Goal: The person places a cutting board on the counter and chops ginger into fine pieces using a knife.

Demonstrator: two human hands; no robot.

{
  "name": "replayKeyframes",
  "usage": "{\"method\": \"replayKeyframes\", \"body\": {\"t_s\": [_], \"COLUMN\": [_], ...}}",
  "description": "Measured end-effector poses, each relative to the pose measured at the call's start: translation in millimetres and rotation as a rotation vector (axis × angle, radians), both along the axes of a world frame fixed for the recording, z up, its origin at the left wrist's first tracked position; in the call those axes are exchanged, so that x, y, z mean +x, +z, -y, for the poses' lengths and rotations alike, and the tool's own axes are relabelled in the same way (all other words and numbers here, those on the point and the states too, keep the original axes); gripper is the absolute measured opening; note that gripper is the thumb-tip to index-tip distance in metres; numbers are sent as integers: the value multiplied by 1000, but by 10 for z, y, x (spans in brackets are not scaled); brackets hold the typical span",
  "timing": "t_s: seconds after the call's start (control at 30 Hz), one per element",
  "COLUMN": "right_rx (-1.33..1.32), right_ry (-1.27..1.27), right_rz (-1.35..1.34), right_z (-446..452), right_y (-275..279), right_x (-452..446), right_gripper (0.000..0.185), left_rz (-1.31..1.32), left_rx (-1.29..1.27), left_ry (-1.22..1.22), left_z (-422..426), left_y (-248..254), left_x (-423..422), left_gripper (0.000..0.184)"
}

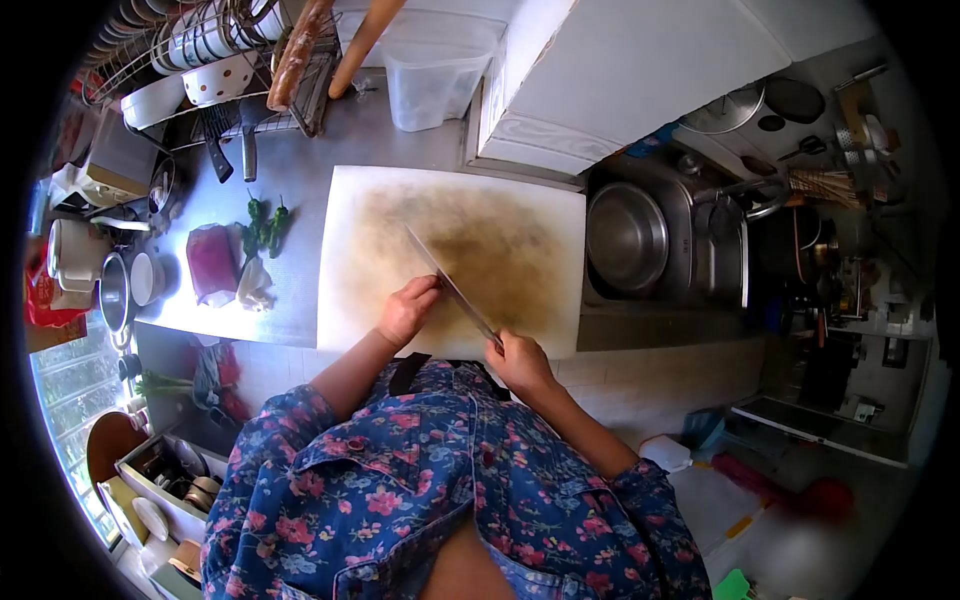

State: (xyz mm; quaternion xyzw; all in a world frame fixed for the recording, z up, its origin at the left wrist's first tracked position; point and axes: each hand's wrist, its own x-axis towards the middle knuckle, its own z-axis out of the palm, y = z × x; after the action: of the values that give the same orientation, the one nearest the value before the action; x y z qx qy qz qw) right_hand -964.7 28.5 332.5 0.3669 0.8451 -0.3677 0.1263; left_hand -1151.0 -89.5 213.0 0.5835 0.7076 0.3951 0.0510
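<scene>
My right hand (522, 360) is closed round the handle of a kitchen knife (452, 285) over the front of the white cutting board (345, 200). The long, thin blade slants up and to the left across the board, whose middle is stained brown. Against the blade's left side, my left hand (408, 310) has its fingers drawn together at the tips. Something small and dark shows by those fingertips, too small to name. Left of the board lie green peppers (265, 228), a reddish packet (211, 264) and a crumpled whitish wrapper or bag (254, 286).
A steel basin (627, 238) sits in the sink (715, 240) to the right. Behind the board stand a clear plastic bin (432, 85) and a dish rack (290, 100) with bowls. Pots and a white bowl (148, 278) line the left side. A white cabinet (620, 80) overhangs the back right.
</scene>
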Motion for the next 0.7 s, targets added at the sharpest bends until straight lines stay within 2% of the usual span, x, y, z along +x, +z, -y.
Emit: {"method": "replayKeyframes", "body": {"t_s": [0.23,0.37,0.47,0.7], "right_rx": [65,124,156,-4], "right_ry": [8,4,-18,-44], "right_rz": [-1,-25,-116,-118], "right_z": [37,117,123,27], "right_y": [-86,-486,-575,-149], "right_x": [-29,-81,-111,-34], "right_gripper": [26,26,25,27], "left_rz": [15,45,35,15], "left_rx": [3,14,22,30], "left_ry": [9,15,18,15], "left_z": [1,-16,-12,-17], "left_y": [-86,-43,-28,-104], "left_x": [1,3,-4,-4], "left_gripper": [25,25,25,26]}}
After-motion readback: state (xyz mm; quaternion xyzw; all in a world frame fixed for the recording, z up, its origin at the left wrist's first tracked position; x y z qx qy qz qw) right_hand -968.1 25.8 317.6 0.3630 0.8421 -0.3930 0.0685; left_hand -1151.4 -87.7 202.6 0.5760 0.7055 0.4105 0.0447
